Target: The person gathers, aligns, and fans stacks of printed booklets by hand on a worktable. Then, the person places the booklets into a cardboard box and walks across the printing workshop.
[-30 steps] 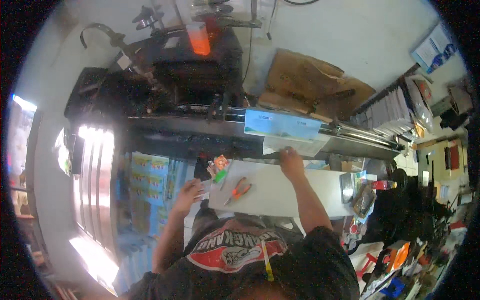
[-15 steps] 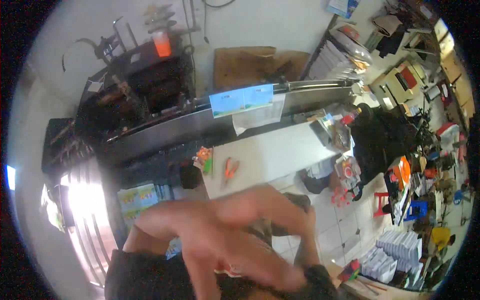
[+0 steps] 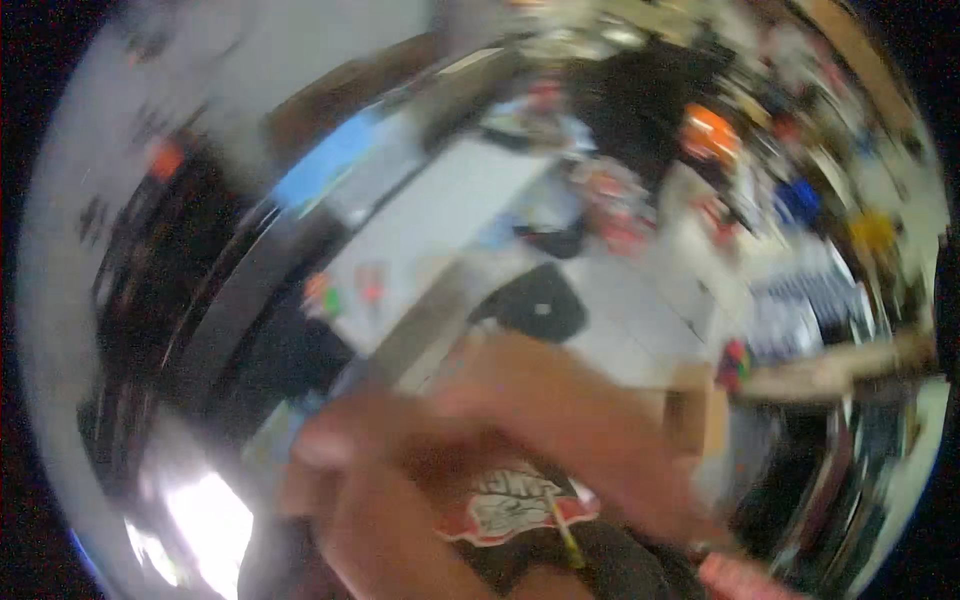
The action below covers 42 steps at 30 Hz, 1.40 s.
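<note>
Both of my arms reach up from the lower edge, smeared by motion. My left hand (image 3: 335, 440) is at the lower left, and my right hand (image 3: 475, 385) comes across toward it from the right. They are close together or overlapping; I cannot tell whether they touch. The fingers are too blurred to read, and no held thing can be made out. Below them shows my dark clothing with a red-and-white print (image 3: 515, 505). A thin yellowish strip (image 3: 566, 535) lies across it. Beyond the hands, a small orange-handled tool (image 3: 371, 284) lies on the white tabletop (image 3: 430, 215).
An orange-and-green item (image 3: 325, 297) sits at the table's near left corner. A black seat-like shape (image 3: 545, 303) stands right of the table. Further right are a cardboard box (image 3: 700, 415) and paper stacks (image 3: 805, 310). Blue sheets (image 3: 325, 165) hang along the rail behind.
The whole view has swung to the right, so the table and wall have shifted left and tilted. My hands were overlapping in front of me and remain close together, now more blurred.
</note>
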Available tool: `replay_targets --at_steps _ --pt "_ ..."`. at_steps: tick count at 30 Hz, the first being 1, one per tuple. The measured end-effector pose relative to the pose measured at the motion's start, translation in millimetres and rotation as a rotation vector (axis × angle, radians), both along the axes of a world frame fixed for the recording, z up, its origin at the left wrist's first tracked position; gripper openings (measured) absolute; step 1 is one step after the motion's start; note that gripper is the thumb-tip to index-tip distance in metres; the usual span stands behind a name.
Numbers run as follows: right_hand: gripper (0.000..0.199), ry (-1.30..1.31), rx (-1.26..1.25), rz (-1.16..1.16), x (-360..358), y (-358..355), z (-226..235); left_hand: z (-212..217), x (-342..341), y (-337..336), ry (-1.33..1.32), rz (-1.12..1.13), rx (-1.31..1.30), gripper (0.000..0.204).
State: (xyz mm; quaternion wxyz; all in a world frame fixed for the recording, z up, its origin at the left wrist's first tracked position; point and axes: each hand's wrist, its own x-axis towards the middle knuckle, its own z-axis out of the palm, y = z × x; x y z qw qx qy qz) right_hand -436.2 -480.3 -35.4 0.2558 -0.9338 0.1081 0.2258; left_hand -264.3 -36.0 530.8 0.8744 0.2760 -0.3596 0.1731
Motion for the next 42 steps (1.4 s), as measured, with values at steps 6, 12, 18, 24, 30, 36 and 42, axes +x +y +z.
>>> replay_targets --at_steps 6,12,18,24,30,36,42 --pt "0.050 -0.279 0.277 -0.284 49 55 162 -41 34 -115 0.016 -0.338 0.089 0.082" --pt "0.054 -0.002 0.162 -0.382 -50 -50 99 -133 89 -250 0.066 -0.423 0.680 0.054" --pt "0.018 -0.144 -0.245 -0.703 -164 -184 38 -321 139 -338 0.364 -0.174 1.594 0.048" --pt "0.016 -0.078 -0.200 -0.601 -206 -217 -20 -470 175 -366 0.512 -0.495 1.923 0.046" --pt "0.050 -0.021 0.174 -1.091 -152 -195 -6 -527 267 -407 0.100 -0.499 1.968 0.046" --pt "0.028 -0.061 -0.142 -1.735 -137 -187 15 -502 345 -623 0.372 -0.736 2.072 0.047" --pt "0.049 0.016 0.048 -1.960 1 -197 -56 -488 471 -760 -0.291 -0.743 2.176 0.045"
